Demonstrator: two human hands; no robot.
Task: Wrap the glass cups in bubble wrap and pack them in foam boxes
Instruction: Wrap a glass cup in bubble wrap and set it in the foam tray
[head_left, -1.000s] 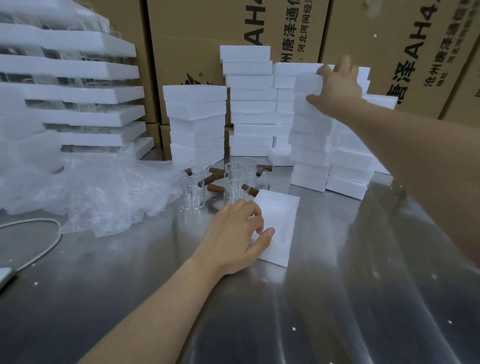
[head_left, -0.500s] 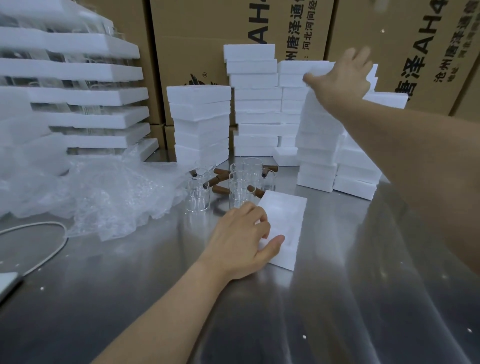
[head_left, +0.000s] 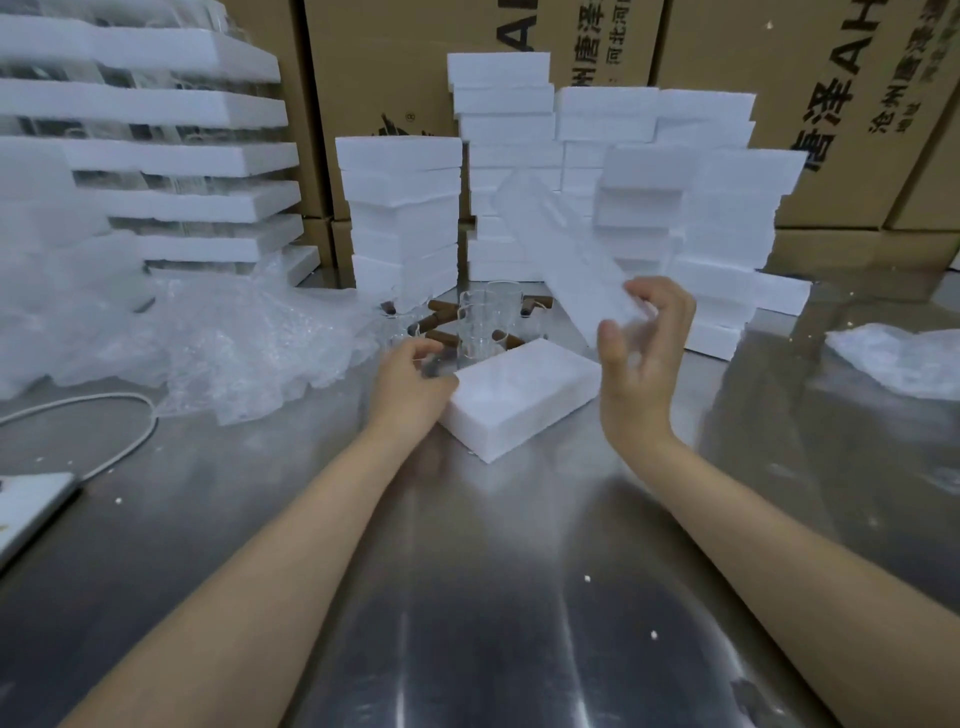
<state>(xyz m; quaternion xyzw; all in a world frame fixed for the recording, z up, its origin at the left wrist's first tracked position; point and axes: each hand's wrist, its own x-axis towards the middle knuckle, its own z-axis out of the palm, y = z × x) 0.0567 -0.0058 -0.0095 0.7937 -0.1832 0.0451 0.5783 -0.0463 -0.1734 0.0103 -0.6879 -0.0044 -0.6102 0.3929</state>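
Note:
A white foam box (head_left: 522, 395) lies flat on the steel table in the middle. My left hand (head_left: 413, 387) rests against its left end with curled fingers. My right hand (head_left: 641, 364) holds a second foam piece (head_left: 563, 260) by its lower end, tilted up in the air above the table. Several glass cups with brown wooden handles (head_left: 483, 325) stand just behind the flat box. A crumpled heap of bubble wrap (head_left: 228, 343) lies to the left of the cups.
Stacks of white foam boxes (head_left: 405, 213) stand behind the cups, with more at the right (head_left: 727, 234). Large foam trays (head_left: 171, 156) are piled at the far left. Cardboard cartons (head_left: 857, 104) line the back. A white cable (head_left: 104, 410) and a wrap scrap (head_left: 898, 358) lie on the table.
My right hand has come down from the top of the right foam stack, bringing a foam piece toward the middle. My left hand has shifted to the flat box's left end.

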